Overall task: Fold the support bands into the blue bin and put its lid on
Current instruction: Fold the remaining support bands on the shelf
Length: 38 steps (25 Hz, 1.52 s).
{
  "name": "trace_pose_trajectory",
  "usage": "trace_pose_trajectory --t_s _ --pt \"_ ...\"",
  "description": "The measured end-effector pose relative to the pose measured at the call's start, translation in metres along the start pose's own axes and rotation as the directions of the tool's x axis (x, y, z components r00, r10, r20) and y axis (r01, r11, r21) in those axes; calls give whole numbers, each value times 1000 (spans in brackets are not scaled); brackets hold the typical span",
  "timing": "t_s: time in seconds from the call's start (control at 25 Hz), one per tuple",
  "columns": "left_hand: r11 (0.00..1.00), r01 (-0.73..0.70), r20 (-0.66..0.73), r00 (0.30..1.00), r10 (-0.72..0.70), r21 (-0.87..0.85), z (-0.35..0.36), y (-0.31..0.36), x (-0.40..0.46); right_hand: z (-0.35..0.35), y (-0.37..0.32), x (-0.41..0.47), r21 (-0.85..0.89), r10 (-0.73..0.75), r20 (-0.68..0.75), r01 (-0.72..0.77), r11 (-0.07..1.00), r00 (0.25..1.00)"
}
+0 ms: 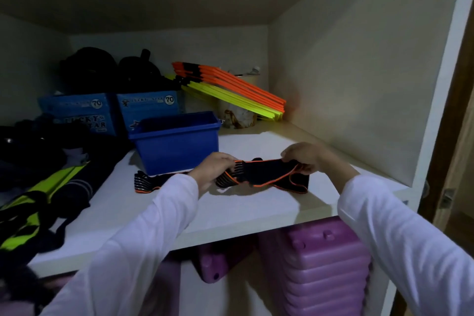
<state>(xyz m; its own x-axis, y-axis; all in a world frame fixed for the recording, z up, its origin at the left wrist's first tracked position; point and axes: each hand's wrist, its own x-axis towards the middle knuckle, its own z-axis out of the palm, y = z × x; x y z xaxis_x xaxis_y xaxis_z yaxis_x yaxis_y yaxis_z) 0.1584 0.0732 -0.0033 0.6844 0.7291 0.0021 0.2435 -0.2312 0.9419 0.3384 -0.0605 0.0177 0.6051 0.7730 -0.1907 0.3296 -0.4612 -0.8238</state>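
A black support band (266, 170) with orange edging is stretched between both hands just above the white shelf (230, 210). My left hand (214, 168) grips its left end, my right hand (305, 156) pinches its right end. More black and orange band (146, 183) lies flat on the shelf to the left, passing under my left wrist. The blue bin (177, 145) stands open right behind my left hand, and its inside is dark. No lid is in sight.
Two blue cardboard boxes (112, 113) stand behind the bin, with dark bags on top. Orange and yellow flat bars (230, 90) lean at the back right. Dark and neon-yellow clothing (38, 200) covers the shelf's left side. Purple plastic cases (323, 269) sit below the shelf.
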Motion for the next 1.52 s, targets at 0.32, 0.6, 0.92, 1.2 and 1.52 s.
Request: trace_pose_trajectory --t_s 0.32,0.6,0.92,1.2,1.52 --pt "995 98 47 994 -97 -19 -49 -26 -6 28 2 15 -429 -5 47 25 903 999" --pt "981 182 84 979 -188 65 -70 -40 -13 20 -7 5 -709 8 51 30 704 999" --pt "978 205 27 978 -206 43 -91 -46 -22 6 -1 12 -559 -49 229 173 811 972" --pt "981 192 -67 979 -191 6 -99 -51 -21 1 -3 5 -24 -366 127 372 928 922" --pt "974 184 -134 970 -201 -129 -108 -44 -25 11 -6 -1 39 -403 0 403 914 915"
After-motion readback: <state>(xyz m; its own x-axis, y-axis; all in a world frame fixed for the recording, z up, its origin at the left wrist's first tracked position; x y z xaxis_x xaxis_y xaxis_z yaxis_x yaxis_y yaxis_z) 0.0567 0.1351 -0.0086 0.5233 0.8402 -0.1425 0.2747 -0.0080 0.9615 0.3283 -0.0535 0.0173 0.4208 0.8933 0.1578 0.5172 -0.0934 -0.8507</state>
